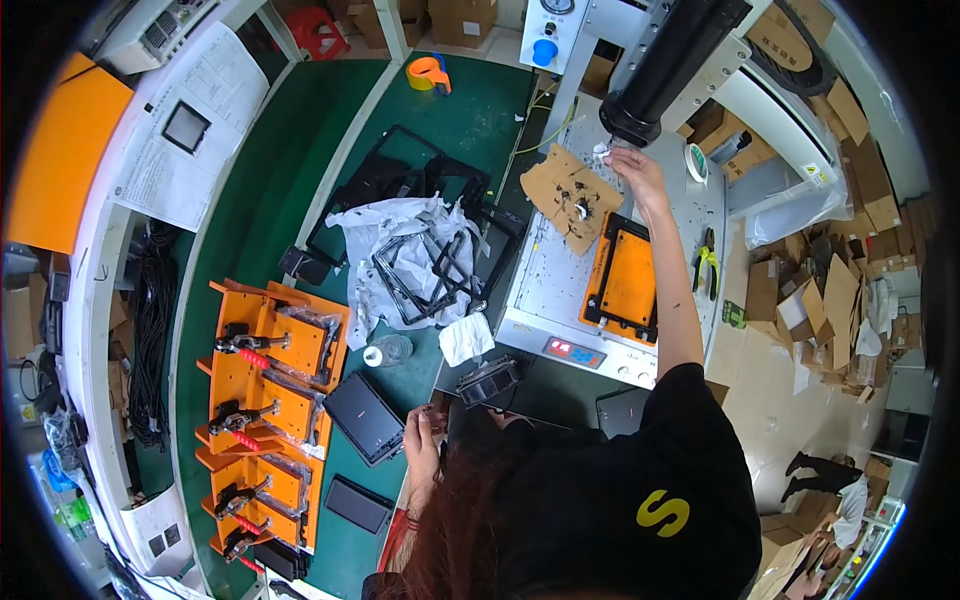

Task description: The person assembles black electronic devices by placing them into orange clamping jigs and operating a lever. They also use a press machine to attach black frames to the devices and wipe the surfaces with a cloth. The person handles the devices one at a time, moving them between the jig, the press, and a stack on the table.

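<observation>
My right hand reaches far forward over the white machine's worktop, its fingers pinched on a small crumpled white scrap. Just below it lies a brown cardboard piece strewn with black bits. An orange fixture plate with a black frame on it sits beneath my right forearm. Close to my body, my left hand has its fingers curled together; whatever they hold is too small to make out. Beside that hand, a black flat rectangular device rests on the green bench.
Left of me stand orange clamp fixtures with red handles. Black frames lie on white wrapping, near a clear bottle and a folded white cloth. A black press cylinder overhangs the worktop; green-handled pliers lie at its right.
</observation>
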A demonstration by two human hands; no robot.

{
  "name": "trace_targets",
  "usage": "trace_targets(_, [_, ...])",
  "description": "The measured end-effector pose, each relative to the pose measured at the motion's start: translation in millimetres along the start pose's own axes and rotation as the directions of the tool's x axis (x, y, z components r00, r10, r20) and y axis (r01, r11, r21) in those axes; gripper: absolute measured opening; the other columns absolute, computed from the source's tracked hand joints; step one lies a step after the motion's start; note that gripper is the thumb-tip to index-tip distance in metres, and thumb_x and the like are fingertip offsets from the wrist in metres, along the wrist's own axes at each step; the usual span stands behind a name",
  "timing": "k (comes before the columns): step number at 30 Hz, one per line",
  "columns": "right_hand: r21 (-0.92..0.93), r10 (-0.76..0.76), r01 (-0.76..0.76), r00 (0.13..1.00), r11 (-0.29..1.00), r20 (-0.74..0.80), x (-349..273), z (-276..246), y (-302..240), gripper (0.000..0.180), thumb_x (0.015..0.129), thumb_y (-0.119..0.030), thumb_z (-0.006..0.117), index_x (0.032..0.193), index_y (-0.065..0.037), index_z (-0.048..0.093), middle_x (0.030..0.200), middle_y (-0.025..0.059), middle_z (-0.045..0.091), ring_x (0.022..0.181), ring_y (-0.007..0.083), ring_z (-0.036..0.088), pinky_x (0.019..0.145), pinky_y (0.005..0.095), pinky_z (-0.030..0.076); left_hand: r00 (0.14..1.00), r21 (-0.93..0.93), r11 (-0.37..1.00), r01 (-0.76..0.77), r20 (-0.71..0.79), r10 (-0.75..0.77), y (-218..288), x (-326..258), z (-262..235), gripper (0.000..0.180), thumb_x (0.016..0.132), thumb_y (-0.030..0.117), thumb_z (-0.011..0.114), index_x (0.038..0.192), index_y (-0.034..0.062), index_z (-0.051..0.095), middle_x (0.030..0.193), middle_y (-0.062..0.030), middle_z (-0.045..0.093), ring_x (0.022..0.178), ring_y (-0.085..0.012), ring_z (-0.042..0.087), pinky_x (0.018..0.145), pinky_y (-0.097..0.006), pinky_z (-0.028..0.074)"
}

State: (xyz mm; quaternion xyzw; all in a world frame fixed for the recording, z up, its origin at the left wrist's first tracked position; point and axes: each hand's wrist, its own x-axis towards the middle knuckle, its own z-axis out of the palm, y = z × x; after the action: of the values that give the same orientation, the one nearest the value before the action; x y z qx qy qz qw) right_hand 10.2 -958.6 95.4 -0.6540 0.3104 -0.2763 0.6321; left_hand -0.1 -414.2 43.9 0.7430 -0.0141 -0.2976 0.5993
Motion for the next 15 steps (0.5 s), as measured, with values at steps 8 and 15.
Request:
trace_targets(8, [-0.485, -0.24, 0.228, 0.97, 0.844, 0.038, 17, -19, 12, 0.039, 0.078, -0.018, 0.07, 0.108, 0.005, 0.061, 0.104, 0.0135, 0.065, 0.099, 0.0198, 0.06, 0.089, 0.0297, 0.044, 0.998, 0.14, 0.989, -0.038, -0.035, 0.043, 12, -3, 9, 0.028, 0.097, 0.02, 0.04, 0.108, -0.0005, 0.056, 0.087, -0.0095, 0.063, 0.082, -0.0162, 0.061, 0.074, -0.029, 0.048])
trace_targets(15, [-0.355, -0.168, 0.167, 0.985, 0.92, 0.028, 40, -32, 25, 0.026, 0.081, -0.01, 0.068, 0.098, 0.007, 0.059, 0.097, 0.0095, 0.062, 0.091, 0.0174, 0.058, 0.086, 0.0289, 0.045, 0.984, 0.178, 0.972, -0.151, -0.068, 0.166, 9, -2, 10, 0.028, 0.095, 0.021, 0.043, 0.104, -0.0021, 0.055, 0.087, -0.0157, 0.063, 0.085, -0.0286, 0.062, 0.077, -0.037, 0.047])
